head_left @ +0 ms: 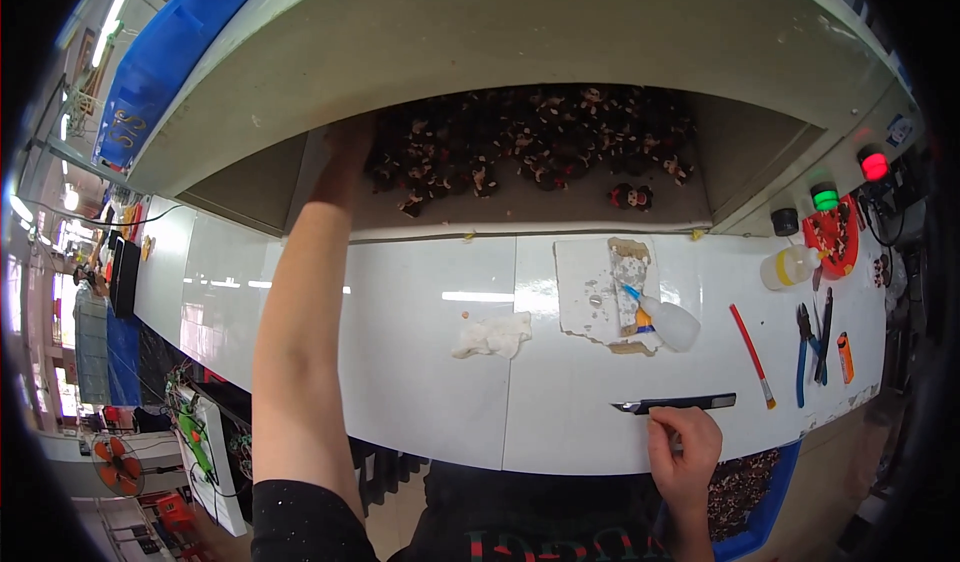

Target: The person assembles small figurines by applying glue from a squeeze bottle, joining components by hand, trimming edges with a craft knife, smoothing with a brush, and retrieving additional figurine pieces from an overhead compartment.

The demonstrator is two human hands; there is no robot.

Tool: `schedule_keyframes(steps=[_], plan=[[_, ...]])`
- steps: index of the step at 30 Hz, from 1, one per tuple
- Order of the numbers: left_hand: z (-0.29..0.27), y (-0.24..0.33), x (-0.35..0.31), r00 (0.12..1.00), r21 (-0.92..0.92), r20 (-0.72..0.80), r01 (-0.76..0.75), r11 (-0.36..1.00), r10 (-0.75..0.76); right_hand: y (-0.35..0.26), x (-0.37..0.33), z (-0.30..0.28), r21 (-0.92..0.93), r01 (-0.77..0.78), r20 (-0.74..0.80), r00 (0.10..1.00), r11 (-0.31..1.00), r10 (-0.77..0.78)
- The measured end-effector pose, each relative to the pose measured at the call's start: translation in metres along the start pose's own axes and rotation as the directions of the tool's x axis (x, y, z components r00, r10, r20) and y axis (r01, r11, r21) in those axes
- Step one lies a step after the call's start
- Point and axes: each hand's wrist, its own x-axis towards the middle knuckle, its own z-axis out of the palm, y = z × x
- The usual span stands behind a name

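My left hand [350, 147] reaches into the shadowed opening of the grey cabinet, at the left end of a pile of small dark figures [540, 142]. Its fingers are lost in the dark, so what they touch is unclear. My right hand [688, 447] rests at the front edge of the white table, fingers curled closed. Just beyond its knuckles, touching or nearly so, lies a black utility knife [690, 402], blade pointing left. What the curled fingers hold, if anything, is hidden. One figure with a red part [630, 197] sits apart at the front of the opening.
A crumpled white cloth [493, 335] and a squeeze bottle [672, 324] on a worn patch lie mid-table. To the right are a red brush [752, 355], pliers [803, 352], an orange lighter [846, 358] and a clear bottle [790, 267]. A blue bin [770, 527] stands below.
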Motion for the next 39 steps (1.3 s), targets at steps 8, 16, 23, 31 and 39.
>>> schedule_keyframes(steps=[8, 16, 23, 31, 39], plan=[[0.007, 0.017, 0.045, 0.998, -0.033, 0.052, -0.039, 0.999, 0.041, -0.007, 0.007, 0.006, -0.086, 0.020, 0.027, 0.999, 0.996, -0.018], [-0.005, 0.027, 0.032, 0.991, -0.103, 0.105, -0.075, 0.992, 0.085, -0.011, 0.005, 0.013, -0.139, -0.018, 0.036, 0.999, 0.990, 0.023], [0.012, 0.069, 0.034, 0.979, -0.185, 0.143, -0.117, 0.976, 0.144, -0.014, 0.009, 0.015, -0.148, -0.012, 0.040, 0.999, 0.989, 0.018], [-0.032, 0.035, 0.027, 0.956, -0.277, 0.164, -0.191, 0.942, 0.243, -0.015, 0.011, 0.017, -0.146, -0.036, 0.031, 0.999, 0.989, 0.041], [-0.053, 0.040, 0.022, 0.922, -0.355, 0.146, -0.289, 0.889, 0.358, -0.018, 0.014, 0.019, -0.187, -0.039, 0.005, 0.999, 0.982, 0.041]])
